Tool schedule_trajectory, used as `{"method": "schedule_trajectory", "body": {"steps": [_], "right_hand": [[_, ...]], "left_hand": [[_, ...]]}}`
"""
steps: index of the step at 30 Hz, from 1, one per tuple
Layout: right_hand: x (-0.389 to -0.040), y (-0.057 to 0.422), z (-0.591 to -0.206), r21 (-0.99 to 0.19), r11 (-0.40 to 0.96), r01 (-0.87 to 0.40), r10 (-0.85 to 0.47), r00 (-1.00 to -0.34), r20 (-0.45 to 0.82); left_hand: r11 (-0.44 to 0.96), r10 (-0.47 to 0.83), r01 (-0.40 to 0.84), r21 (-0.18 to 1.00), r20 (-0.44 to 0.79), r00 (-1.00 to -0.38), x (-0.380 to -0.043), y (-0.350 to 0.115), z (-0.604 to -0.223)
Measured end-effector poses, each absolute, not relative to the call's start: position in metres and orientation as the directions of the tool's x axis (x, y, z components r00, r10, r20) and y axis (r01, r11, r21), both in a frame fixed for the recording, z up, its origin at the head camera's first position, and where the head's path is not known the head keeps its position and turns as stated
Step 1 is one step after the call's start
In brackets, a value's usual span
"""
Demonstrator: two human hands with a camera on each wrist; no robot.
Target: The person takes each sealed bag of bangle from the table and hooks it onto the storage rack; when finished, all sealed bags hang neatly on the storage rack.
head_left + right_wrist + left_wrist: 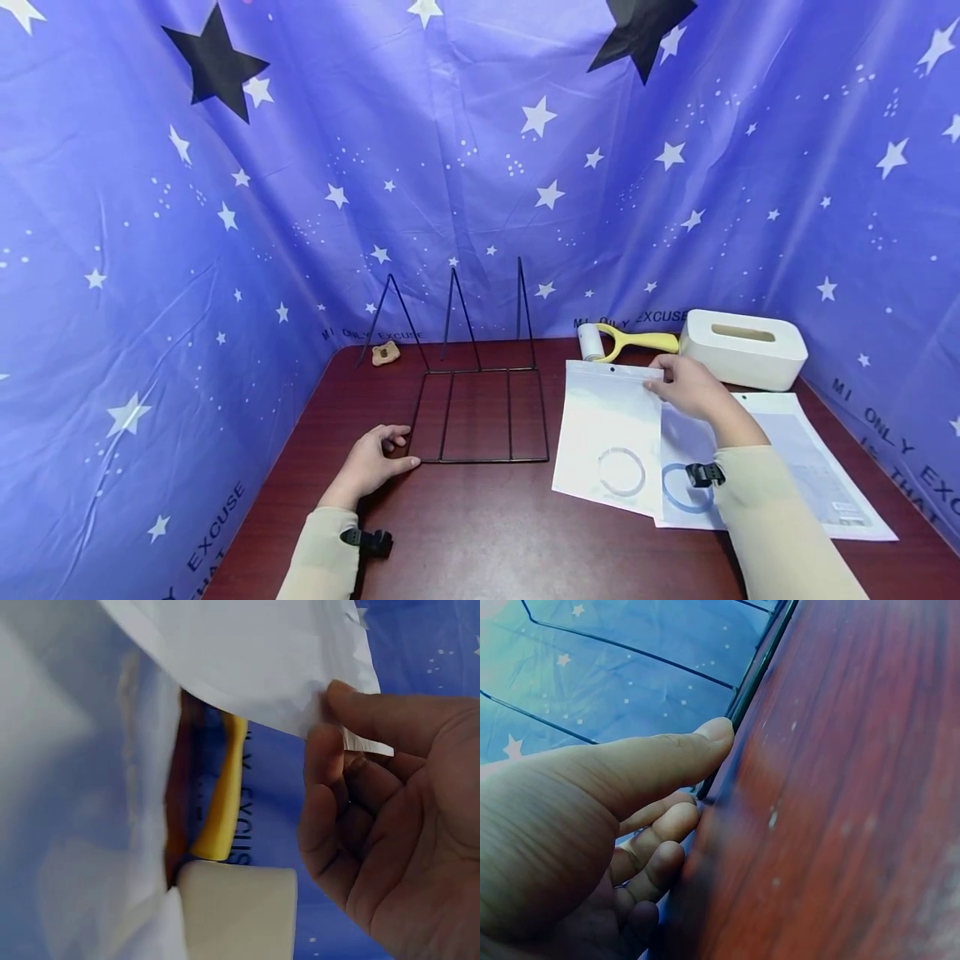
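My left hand [371, 462] loosely pinched the near-left corner of the wire rack [478, 369], nearer the tabletop's [487, 533] left edge than its right. Toward the right edge, my right hand [693, 387] gripped a white bag [611, 425], thumb against fingers, by one corner (only one), so it could sag and snag the rack.

Sleeves [772, 525] cream, plain, wrist-length. At each cuff [742, 454]: narrow black strap [350, 537] bearing small, blocky black device [378, 543].
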State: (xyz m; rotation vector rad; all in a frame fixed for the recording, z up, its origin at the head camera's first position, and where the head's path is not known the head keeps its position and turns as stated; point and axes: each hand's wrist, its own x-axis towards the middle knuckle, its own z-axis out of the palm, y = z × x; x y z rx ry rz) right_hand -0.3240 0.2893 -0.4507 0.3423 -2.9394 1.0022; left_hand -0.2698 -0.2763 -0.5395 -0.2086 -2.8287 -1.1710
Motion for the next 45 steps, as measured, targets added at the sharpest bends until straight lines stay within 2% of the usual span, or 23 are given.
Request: {"method": "schedule_trajectory", "body": {"steps": [6,14,24,30,39,45], "right_hand": [[-0.315,0.289,-0.439,-0.612,0.76,-0.218,-0.195,-0.975,0.106],[-0.302,0.295,-0.426,-0.613,0.733,-0.294,-0.22,-0.956,0.196],[-0.287,0.298,-0.405,-0.702,0.627,-0.338,-0.213,-0.941,0.262],[-0.278,0.295,-0.392,-0.658,0.64,-0.396,-0.193,-0.912,0.362],[-0.262,0.291,-0.375,-0.715,0.575,-0.397,-0.093,-0.9,0.425],[-0.255,0.288,-0.366,-0.698,0.586,-0.412,0.013,-0.856,0.517]], "left_hand": [[0.696,0.099,0.148,0.703,0.11,-0.989,-0.269,-0.277,-0.541],[0.701,0.097,0.141,0.699,0.103,-0.99,-0.269,-0.277,-0.541],[0.698,0.102,0.144,0.702,0.102,-0.99,-0.268,-0.277,-0.54],[0.694,0.103,0.15,0.704,0.11,-0.989,-0.268,-0.277,-0.539],[0.704,0.104,0.152,0.694,0.111,-0.988,-0.269,-0.278,-0.54],[0.71,0.116,0.168,0.684,0.122,-0.986,-0.271,-0.278,-0.541]]}}
